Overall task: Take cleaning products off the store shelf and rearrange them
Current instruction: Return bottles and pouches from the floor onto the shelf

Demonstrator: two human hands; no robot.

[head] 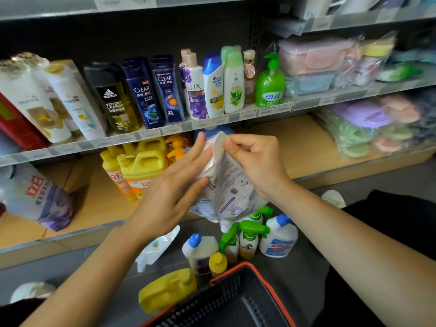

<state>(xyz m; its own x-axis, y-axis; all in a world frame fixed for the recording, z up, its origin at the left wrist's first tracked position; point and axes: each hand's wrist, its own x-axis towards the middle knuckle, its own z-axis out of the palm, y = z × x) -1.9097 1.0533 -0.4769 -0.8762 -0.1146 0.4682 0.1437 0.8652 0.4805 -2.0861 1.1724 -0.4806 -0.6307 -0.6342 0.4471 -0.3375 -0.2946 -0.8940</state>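
Black basket (226,302) below crumpled white pouch (232,185)

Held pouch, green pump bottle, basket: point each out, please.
Held pouch (232,185): head view, printed back panel.
Green pump bottle (270,82): head view, body above label.
Basket (224,303): head view, dark mesh wall.

We see 2 bare forearms, our left forearm (94,267) and our right forearm (342,227), uncovered along all their visible length. Our left hand (174,192) and right hand (257,161) are bare too, and the nails that show are short. Black clothing (389,223) covers our leg at the lower right, with 1 white, round-toed shoe (333,198) just beyond it.
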